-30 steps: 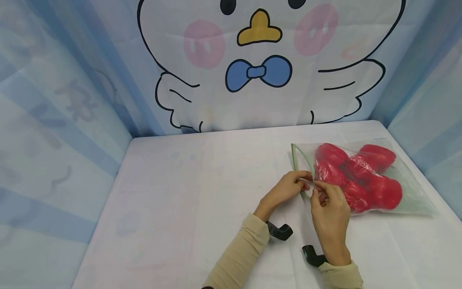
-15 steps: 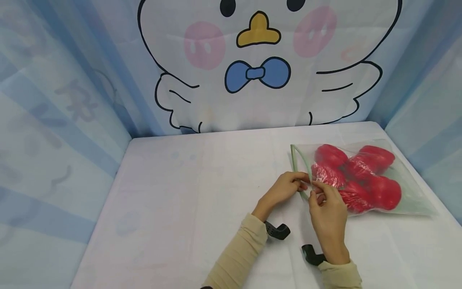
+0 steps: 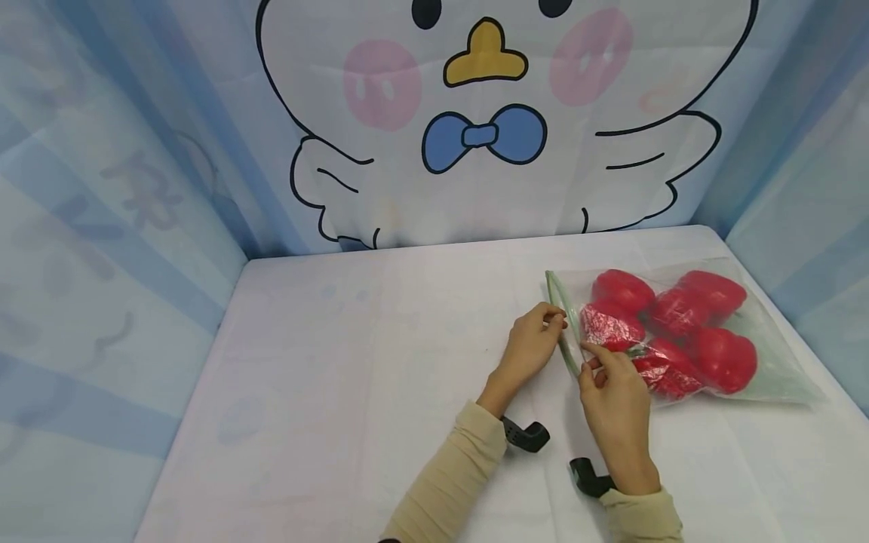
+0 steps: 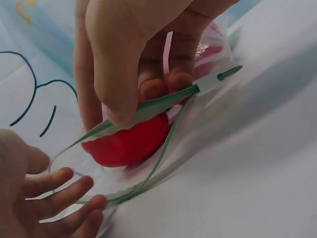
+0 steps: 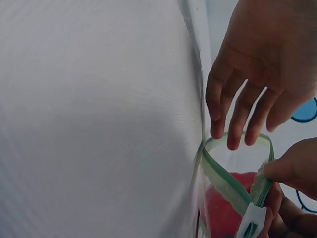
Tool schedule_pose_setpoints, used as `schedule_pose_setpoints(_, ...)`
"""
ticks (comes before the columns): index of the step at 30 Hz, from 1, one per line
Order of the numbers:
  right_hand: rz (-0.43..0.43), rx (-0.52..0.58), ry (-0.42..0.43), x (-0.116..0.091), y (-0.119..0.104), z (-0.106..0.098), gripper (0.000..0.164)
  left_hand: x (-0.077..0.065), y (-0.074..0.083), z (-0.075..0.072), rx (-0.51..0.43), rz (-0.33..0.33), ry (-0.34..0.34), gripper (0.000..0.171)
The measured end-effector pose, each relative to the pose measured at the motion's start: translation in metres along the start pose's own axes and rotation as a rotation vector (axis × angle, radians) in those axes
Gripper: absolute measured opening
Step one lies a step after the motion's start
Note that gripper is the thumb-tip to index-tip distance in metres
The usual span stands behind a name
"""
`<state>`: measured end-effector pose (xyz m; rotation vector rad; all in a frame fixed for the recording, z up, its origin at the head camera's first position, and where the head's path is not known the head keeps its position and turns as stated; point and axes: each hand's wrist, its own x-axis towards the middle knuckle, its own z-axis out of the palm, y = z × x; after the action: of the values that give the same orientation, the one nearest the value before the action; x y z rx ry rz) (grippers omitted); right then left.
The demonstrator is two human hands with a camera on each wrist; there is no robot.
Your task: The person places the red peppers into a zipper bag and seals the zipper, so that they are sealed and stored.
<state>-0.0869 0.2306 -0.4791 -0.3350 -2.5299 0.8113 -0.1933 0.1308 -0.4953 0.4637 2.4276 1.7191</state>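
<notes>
A clear zip bag (image 3: 781, 381) with a green rim lies on its side at the table's right, holding several red bell peppers (image 3: 725, 360). My right hand (image 3: 618, 400) pinches one side of the bag's rim between thumb and fingers, close to the white slider (image 4: 208, 83), as both wrist views show. My left hand (image 3: 532, 339) is at the bag's mouth, fingers spread and loosely extended in the right wrist view (image 5: 262, 84). Whether those fingertips touch the far rim I cannot tell. The mouth gapes towards the left, with a red pepper (image 4: 131, 144) visible inside.
A white cloth covers the table (image 3: 353, 392). Behind it hangs a printed backdrop (image 3: 485, 196), and blue-and-white curtains (image 3: 102, 302) stand on both sides. A black device (image 3: 526, 436) is strapped to the left wrist, and another (image 3: 589, 479) to the right.
My left hand has come away from beside the right fingers, moving up and slightly left along the bag's mouth. My right hand has shifted only slightly left and keeps its pinch.
</notes>
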Motion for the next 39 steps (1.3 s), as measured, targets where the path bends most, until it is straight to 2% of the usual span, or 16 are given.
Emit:
schedule_pose_setpoints(4, 0.012, -0.021, -0.028, 0.000, 0.001, 0.000, 0.035, -0.001, 0.002, 0.004, 0.063, -0.002, 0.096, 0.029)
schedule_pose_setpoints(14, 0.004, -0.039, -0.079, 0.000, 0.004, 0.000, 0.033, 0.000, -0.003, 0.009, 0.324, 0.075, 0.175, 0.019)
schedule_pose_setpoints(22, 0.007, -0.046, -0.101, -0.001, 0.004, 0.001, 0.035, 0.002, -0.005, 0.015, 0.466, 0.088, 0.187, 0.019)
schedule_pose_setpoints(27, 0.014, -0.050, -0.113, -0.001, 0.004, 0.001, 0.037, 0.002, -0.008, 0.018, 0.523, 0.100, 0.189, 0.020)
schedule_pose_setpoints(39, -0.004, -0.014, -0.070, -0.001, 0.002, 0.002, 0.034, 0.001, -0.012, 0.020, 0.600, 0.135, 0.185, 0.020)
